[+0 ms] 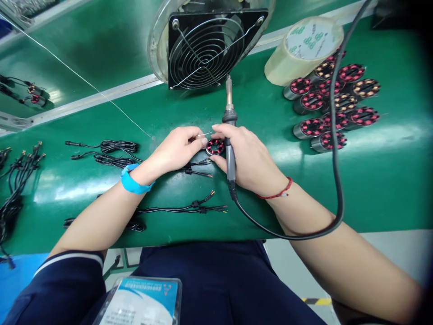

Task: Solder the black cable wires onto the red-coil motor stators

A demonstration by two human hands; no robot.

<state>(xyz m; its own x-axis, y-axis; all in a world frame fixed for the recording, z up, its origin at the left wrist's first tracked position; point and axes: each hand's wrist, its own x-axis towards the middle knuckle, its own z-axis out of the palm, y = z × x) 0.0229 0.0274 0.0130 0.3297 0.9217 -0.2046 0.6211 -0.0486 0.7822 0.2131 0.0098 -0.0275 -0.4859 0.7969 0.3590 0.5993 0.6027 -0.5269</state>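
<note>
Nearest, at seven o'clock, hangs a badge (145,300). Between left hand (181,149) and right hand (252,155) sits a wound stator (209,146), probably dense, windings fragile: hold its rim. The left pinches a thin wire (204,134); the right grips a soldering iron (230,117). More stators (311,101) cluster at two o'clock.

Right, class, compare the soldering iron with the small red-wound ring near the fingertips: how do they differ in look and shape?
Shape: the soldering iron is long and slim, while the red-wound ring is compact and round.
Look: the iron has a grey handle and a metal tip; the ring shows red windings set in a circle.
Cable: the iron trails a thick black cable; the ring has none like it.
Shared: both are at the right hand.
</note>
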